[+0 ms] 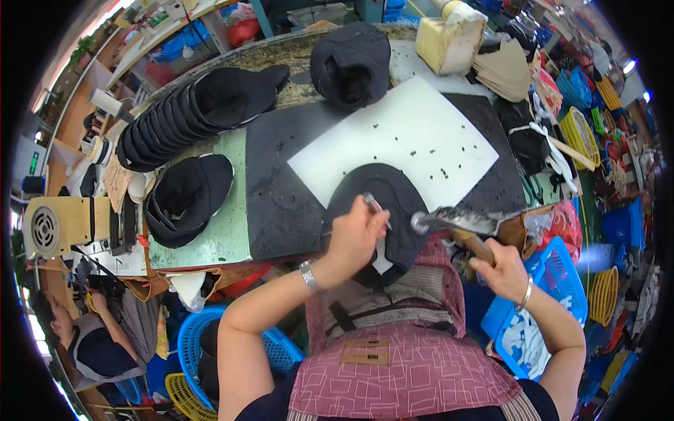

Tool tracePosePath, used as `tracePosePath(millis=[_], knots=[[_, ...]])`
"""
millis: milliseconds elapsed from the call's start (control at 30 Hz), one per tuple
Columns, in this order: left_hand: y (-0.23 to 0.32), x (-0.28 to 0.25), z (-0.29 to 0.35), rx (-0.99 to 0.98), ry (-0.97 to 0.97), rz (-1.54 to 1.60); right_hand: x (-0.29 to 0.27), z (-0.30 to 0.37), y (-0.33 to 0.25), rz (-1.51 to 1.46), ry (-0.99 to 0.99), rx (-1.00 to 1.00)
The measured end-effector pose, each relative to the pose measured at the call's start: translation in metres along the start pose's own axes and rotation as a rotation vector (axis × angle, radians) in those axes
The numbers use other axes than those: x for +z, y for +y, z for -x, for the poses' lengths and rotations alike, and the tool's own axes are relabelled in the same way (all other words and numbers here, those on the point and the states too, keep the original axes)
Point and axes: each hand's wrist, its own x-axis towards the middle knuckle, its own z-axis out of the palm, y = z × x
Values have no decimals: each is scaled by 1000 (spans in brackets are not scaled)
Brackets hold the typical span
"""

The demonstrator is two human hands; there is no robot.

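The left arm bends sharply at the elbow, its forearm slanting up and inward to a wrist with a metal watch; the left hand is closed around a small metal tool, held over the black cap. That cap lies at the near edge of the table, partly on a white sheet dotted with small dark bits. The right elbow is bent and out to the side, the forearm rising inward past a bangle — the right hand is wrapped round the wooden handle of a hammer. The hammer's head lies sideways, one end close to the cap's right side; whether they touch, I cannot tell. A row of nested black caps sits at the far left.
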Motion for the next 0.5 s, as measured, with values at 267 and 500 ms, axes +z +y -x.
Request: tracePosePath(millis=[267,500], knots=[[-5,1,0,568,29,-412,-24,8,2,222,59,-355],[-2,1,-12,-15,88,149,-11,-10,-8,-38,123,-102]])
